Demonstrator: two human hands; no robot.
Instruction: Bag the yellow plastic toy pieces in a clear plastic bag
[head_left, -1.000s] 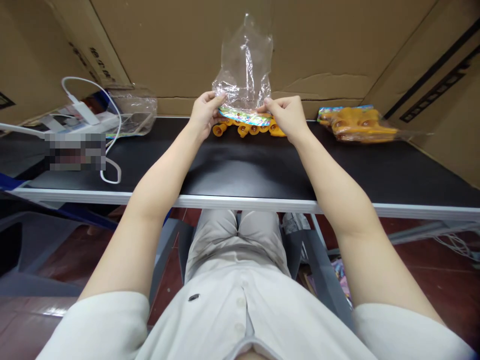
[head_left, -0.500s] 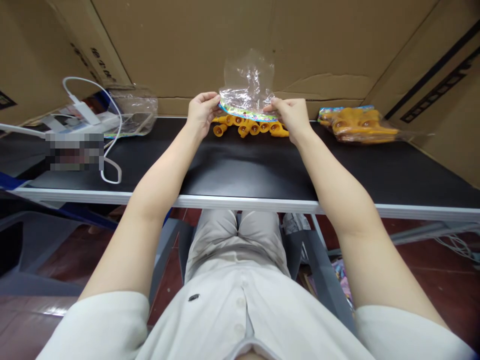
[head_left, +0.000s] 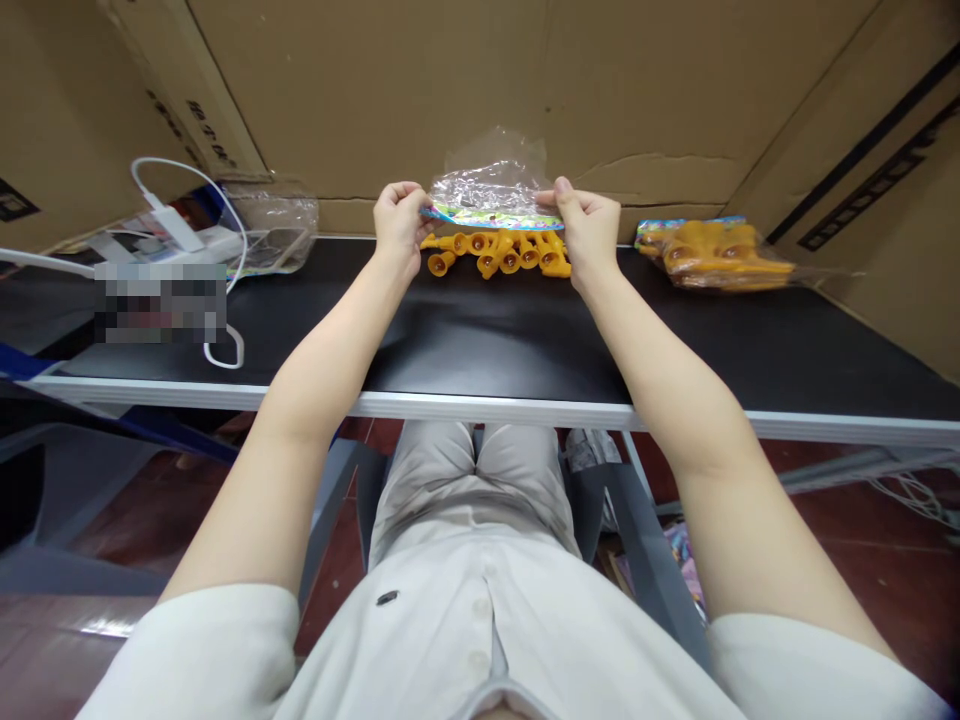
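Head view: left hand (head_left: 397, 215) and right hand (head_left: 586, 222), apart, each pinch one end of a crumpled clear plastic bag with a colourful printed card edge (head_left: 491, 190), held above small orange plastic horn-shaped toys (head_left: 499, 253) on the black table (head_left: 480, 340). A weak pinch could drop the bag. Its opening is hard to make out.

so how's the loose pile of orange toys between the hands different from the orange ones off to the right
The loose orange toys lie bare and spread in a row on the black table; the bagged orange toys are sealed in clear plastic as one bundle. The loose ones sit just under the clear bag, which the left hand and right hand hold; the bagged set lies untouched. Both are the same orange.
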